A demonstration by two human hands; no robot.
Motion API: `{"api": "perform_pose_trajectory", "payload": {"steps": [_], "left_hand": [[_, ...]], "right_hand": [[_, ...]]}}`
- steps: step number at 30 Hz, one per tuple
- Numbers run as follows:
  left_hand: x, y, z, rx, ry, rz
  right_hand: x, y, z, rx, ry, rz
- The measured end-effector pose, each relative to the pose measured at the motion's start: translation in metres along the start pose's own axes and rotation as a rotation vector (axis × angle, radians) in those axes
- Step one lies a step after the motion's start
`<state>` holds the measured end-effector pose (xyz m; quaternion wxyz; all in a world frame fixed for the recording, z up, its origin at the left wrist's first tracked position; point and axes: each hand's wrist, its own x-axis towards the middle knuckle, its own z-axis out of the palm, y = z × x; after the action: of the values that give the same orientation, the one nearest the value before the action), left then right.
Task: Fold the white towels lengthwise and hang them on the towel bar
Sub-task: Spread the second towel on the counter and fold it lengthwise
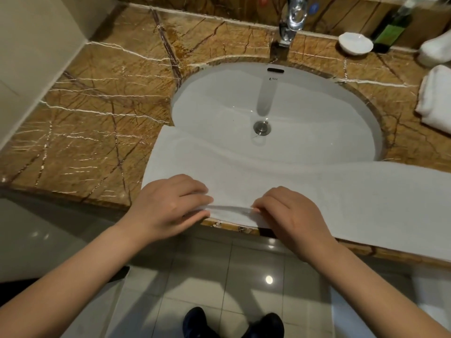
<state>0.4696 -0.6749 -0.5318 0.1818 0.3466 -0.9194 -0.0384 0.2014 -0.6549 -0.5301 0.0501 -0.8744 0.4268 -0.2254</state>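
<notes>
A long white towel (pixel 305 181) lies flat across the front of the brown marble counter (pixel 97 118) and over the near rim of the sink (pixel 219 98). It runs off to the right edge of the view. My left hand (pixel 168 206) and my right hand (pixel 290 213) rest side by side on its near edge at the counter's front. The fingers of both pinch that edge, which is lifted into a thin fold between them. No towel bar is in view.
A chrome tap (pixel 292 18) stands behind the sink. At the back right are a white dish (pixel 355 43), a dark green bottle (pixel 390 30), a rolled white towel (pixel 436 50) and a folded white towel (pixel 436 98). A wall bounds the counter's left side. Tiled floor and my shoes lie below.
</notes>
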Motion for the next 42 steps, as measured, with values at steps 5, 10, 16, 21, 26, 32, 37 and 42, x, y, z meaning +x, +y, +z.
{"api": "perform_pose_trajectory", "payload": {"steps": [5,10,16,21,26,32,37,42], "left_hand": [[-0.004,-0.003,0.003,0.031,0.103,0.036],[-0.019,-0.006,-0.004,0.037,0.1,-0.028],[-0.037,-0.024,-0.016,0.059,0.07,-0.124],[-0.025,-0.04,-0.021,0.072,0.044,-0.16],[-0.022,-0.039,-0.021,0.197,0.17,-0.024],[-0.034,-0.044,-0.018,0.169,0.134,0.012],[-0.045,-0.044,-0.028,0.098,-0.006,0.013],[-0.048,-0.046,-0.033,0.085,-0.055,-0.143]], "right_hand": [[-0.016,0.001,-0.006,-0.093,-0.115,-0.143],[-0.027,0.005,0.009,-0.093,-0.037,-0.132],[-0.02,0.003,0.018,-0.069,0.034,-0.087],[0.009,0.002,0.023,-0.05,0.084,-0.023],[0.014,-0.004,0.018,-0.064,0.219,-0.096],[0.007,-0.004,0.024,-0.055,-0.007,-0.169],[0.004,-0.004,0.018,0.018,-0.046,-0.154],[0.006,-0.008,0.02,0.097,-0.024,-0.064]]}}
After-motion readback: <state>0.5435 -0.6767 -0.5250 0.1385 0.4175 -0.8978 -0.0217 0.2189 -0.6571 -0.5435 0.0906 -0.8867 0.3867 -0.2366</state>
